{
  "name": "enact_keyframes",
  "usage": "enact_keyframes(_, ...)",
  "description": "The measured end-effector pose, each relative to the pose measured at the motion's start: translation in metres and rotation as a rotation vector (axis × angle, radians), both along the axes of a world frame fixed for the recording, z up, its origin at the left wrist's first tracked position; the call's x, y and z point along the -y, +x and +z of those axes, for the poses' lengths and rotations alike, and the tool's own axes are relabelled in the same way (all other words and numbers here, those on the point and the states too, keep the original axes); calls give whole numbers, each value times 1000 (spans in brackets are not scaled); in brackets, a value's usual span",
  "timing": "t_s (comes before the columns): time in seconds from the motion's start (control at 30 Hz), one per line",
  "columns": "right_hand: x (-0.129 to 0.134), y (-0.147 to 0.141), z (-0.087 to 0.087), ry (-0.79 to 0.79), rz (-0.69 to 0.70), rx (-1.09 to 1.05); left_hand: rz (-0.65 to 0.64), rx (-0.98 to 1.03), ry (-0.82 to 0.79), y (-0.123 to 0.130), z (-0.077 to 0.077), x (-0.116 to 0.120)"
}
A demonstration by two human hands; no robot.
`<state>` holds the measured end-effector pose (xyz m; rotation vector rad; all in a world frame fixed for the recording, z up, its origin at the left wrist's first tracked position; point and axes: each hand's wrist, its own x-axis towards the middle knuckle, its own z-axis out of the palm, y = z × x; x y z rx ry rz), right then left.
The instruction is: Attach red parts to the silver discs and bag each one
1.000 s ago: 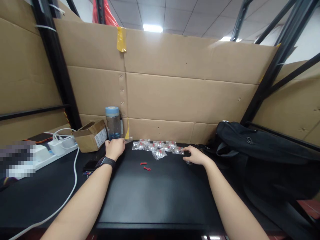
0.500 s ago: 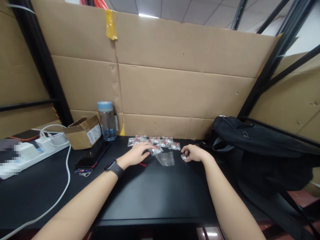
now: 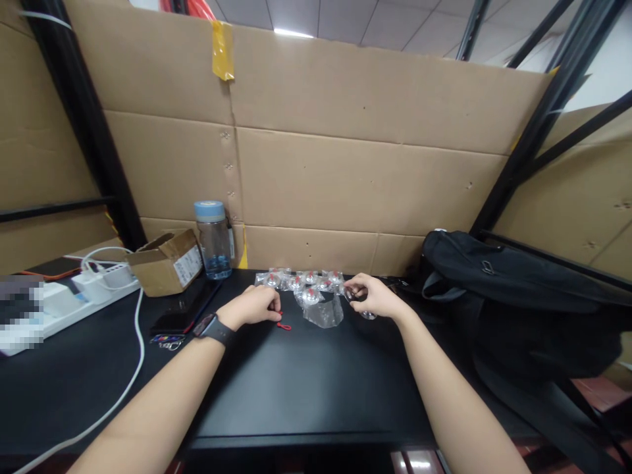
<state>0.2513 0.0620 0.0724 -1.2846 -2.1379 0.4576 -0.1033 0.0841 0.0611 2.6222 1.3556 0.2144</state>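
Observation:
My left hand is closed in a pinch at a small red cord loop on the black tabletop. My right hand curls its thumb and fingers round a small clear packet, partly hidden by the fingers. Just under that hand lies a shiny round piece. Between the hands, several small clear packets with round contents and red bits lie in a cluster. An open, flat clear plastic bag rests in front of them.
To the left stand a blue-lidded bottle, an open cardboard box, a dark phone, a keyring and a white power strip with its cable. A black backpack lies at right. A cardboard wall closes the back.
My left hand has drawn back from the packets, its fingers closing at the red cord. My right hand has moved left off the round piece and onto the rightmost packet.

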Motion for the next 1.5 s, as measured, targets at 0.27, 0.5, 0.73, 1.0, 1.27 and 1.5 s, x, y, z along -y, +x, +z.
enact_keyframes(0.27,20,-54,6,184,127,-161,-71,327,61,11,6,8)
enact_keyframes(0.5,35,-91,-4,217,140,-316,-60,839,-87,43,11,22)
enact_keyframes(0.73,39,-97,-4,197,172,-424,-75,841,57,53,10,35)
enact_keyframes(1.0,40,-100,-7,174,200,-478,-7,839,160,60,5,37)
enact_keyframes(1.27,39,-101,-10,199,114,-463,56,731,250,63,11,50)
enact_keyframes(1.5,34,-101,-14,17,148,-571,72,704,282,61,11,48)
